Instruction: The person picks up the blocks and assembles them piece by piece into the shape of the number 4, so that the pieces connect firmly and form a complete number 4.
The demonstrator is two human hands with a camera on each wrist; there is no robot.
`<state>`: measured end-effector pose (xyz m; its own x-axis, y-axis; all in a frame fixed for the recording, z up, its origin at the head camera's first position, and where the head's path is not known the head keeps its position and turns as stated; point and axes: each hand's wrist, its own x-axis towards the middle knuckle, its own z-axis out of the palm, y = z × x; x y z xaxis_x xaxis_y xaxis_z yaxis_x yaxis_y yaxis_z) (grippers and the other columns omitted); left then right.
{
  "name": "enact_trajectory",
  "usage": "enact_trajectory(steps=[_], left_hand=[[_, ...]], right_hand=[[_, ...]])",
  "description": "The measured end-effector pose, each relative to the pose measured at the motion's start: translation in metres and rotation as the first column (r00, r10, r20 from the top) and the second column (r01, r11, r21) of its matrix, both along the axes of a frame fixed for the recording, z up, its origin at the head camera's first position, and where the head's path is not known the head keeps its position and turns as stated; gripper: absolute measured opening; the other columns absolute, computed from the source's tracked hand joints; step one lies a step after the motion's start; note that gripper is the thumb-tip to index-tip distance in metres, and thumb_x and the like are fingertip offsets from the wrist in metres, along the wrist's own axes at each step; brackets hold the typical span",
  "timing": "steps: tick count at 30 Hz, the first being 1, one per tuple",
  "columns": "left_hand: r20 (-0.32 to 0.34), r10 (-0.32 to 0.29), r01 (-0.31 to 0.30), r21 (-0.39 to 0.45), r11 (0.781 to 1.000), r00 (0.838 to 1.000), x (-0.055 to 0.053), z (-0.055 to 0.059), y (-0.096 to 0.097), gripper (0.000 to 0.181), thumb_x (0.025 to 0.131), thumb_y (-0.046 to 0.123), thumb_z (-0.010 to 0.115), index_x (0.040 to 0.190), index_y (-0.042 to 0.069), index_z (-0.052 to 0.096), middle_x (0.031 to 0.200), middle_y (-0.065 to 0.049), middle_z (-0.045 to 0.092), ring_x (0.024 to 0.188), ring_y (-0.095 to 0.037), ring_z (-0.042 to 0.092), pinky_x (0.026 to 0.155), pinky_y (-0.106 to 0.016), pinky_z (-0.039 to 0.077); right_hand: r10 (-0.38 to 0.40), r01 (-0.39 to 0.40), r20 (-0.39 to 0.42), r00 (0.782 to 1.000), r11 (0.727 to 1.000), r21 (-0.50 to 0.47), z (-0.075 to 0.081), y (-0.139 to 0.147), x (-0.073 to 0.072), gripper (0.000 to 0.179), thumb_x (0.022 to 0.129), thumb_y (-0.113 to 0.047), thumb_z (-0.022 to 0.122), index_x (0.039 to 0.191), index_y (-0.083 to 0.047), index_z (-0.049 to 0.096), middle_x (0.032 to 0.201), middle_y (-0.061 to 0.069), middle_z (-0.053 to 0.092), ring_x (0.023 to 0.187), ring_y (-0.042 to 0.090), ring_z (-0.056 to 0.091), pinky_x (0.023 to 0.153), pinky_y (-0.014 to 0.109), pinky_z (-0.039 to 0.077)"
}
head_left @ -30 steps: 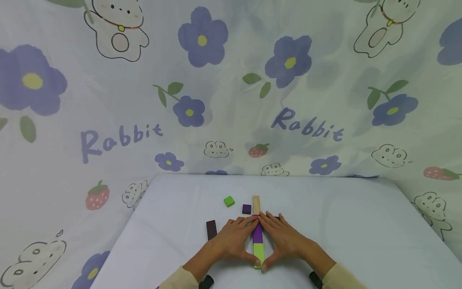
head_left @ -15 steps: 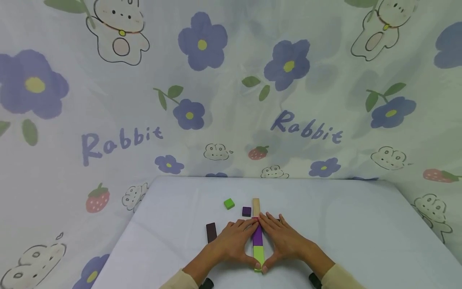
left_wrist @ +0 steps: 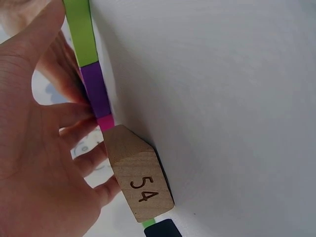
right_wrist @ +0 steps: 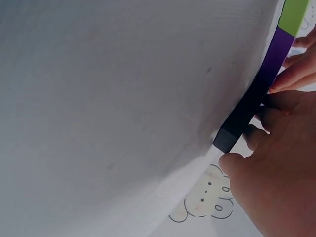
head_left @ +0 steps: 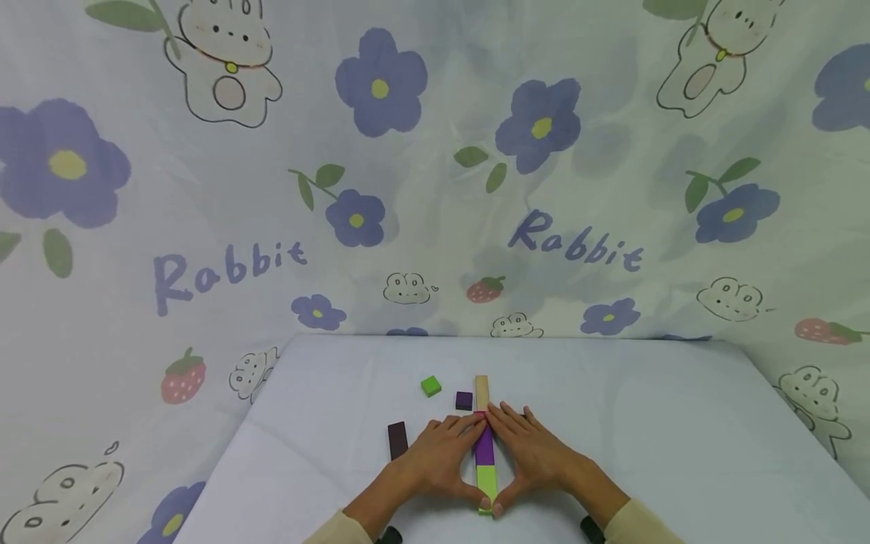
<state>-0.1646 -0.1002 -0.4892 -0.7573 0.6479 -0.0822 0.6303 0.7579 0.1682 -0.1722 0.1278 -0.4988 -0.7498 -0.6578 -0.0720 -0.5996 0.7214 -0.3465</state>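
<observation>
Purple rectangular painted-look block [head_left: 484, 449] is the landmark, mid-row, between the two hands. Lime-green rectangular block, same finish [head_left: 486, 482], sits at its near end, touching; small magenta block [head_left: 479, 415] at its far end; tan wooden bar [head_left: 482, 391] farther out past the magenta, roughly in line. Left hand [head_left: 442, 457] is left of the purple block, right hand [head_left: 533, 457] right of it. Fingers on both extended, index tips at the row near the purple block's far end, thumbs swung away toward the lime block's near end; left fingers show gaps in the left wrist view. No plain pinch; actual contact force, can't tell. Left wrist view also shows a pointed wooden block engraved 54 [left_wrist: 140, 173], past the purple block's far end, left fingers right behind it; can't tell whether it's the tan bar. Black rectangular block [right_wrist: 242, 116] angles off the purple block's far end on the right, right fingertips at its edge. Loose pieces: dark purple cube [head_left: 464, 400] far-left of the purple block, bright green cube [head_left: 431, 386] farther out that way, dark brown rectangular block [head_left: 397, 440] well apart to its left. Step in hand looks like squaring up the row. To do it well: press evenly and low from both sides, thumbs nudging lightly lengthwise so ends meet without buckling, fingers clear of the angled pieces, then release both sides together.
</observation>
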Motion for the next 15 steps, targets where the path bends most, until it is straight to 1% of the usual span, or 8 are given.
enact_trajectory(steps=[5,15], left_hand=[[-0.021,-0.009,0.009,-0.002,1.0,1.0,0.0007,-0.0005,0.0004,0.115,0.071,0.084,0.066,0.159,0.016,0.035,0.164,0.003,0.031,0.142,-0.02,0.039,0.106,-0.045,0.041],[-0.03,-0.007,0.007,-0.006,1.0,1.0,0.0005,-0.0009,-0.0001,0.116,0.071,0.085,0.066,0.159,0.017,0.034,0.164,0.003,0.03,0.142,-0.02,0.039,0.106,-0.044,0.041]], right_hand=[[-0.005,0.005,0.008,1.0,1.0,0.001,-0.0005,0.0,0.0004,0.138,0.06,-0.086,0.072,0.16,-0.006,0.024,0.167,0.012,0.021,0.153,0.036,0.014,0.117,0.065,0.012],[-0.002,0.002,0.005,1.0,1.0,0.001,0.0001,-0.0002,-0.0006,0.138,0.059,-0.086,0.072,0.161,-0.006,0.024,0.167,0.012,0.021,0.153,0.035,0.015,0.118,0.065,0.012]])
